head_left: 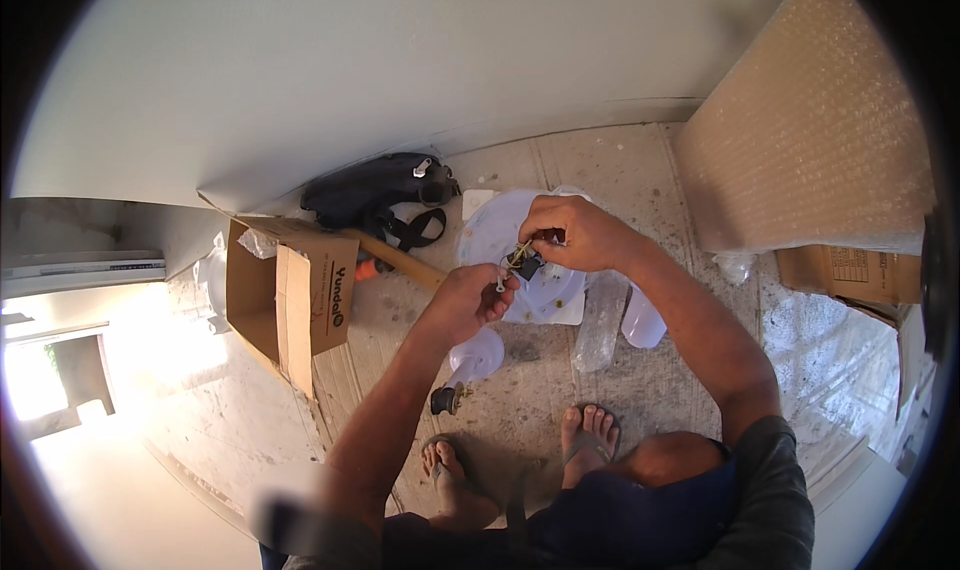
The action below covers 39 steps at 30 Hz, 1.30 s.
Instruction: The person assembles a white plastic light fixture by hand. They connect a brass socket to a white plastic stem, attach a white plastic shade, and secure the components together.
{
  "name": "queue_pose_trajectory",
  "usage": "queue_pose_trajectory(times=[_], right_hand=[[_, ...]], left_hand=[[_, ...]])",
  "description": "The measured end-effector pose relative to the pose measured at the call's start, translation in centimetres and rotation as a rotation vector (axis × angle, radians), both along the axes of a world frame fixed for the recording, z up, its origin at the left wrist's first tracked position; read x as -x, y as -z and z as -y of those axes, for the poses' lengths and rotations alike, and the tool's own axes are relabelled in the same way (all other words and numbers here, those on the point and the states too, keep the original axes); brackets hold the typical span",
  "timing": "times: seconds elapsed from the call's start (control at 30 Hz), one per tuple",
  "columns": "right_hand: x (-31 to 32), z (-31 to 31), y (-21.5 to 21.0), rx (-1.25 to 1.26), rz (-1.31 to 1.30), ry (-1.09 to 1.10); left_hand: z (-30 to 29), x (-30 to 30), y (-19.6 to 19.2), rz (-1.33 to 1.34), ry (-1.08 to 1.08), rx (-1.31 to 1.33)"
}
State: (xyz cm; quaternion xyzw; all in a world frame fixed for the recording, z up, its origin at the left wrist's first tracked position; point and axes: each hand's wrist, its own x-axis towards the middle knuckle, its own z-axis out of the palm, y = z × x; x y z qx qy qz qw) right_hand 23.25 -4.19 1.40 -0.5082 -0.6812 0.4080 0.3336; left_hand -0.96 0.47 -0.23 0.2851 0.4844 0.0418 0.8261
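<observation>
My left hand [468, 301] and my right hand [573, 232] meet over a white round light fixture [493, 232] lying on the floor. Between their fingertips is a small black connector block with thin wires [524, 262]; both hands pinch it, the left from below, the right from above. A white bulb-shaped lamp with a dark socket [468, 366] lies on the floor just below my left hand.
An open cardboard box [290, 295] stands at the left, a black bag [375, 192] against the wall behind it, with a wooden handle [400, 258] beside it. Clear plastic packaging [600, 322] lies by the fixture. A bubble-wrapped panel [810, 140] leans at right. My sandalled feet [520, 460] are below.
</observation>
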Motion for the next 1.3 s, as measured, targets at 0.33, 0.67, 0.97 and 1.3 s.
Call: queue_pose_trajectory(times=[0.33,0.67,0.97,1.3], right_hand=[[0.6,0.6,-0.7,0.065,0.034,0.055],[0.8,0.4,-0.4,0.038,0.009,0.072],[0.8,0.4,-0.3,0.022,0.059,0.070],[0.7,0.7,0.5,-0.004,0.050,0.068]], left_hand=[[1.0,8.9,-0.6,-0.523,0.476,-1.089],[2.0,15.4,5.0,-0.989,0.920,-0.948],[0.1,16.2,6.1,-0.903,1.004,-0.840],[4.1,19.2,4.8,-0.639,0.497,-1.042]])
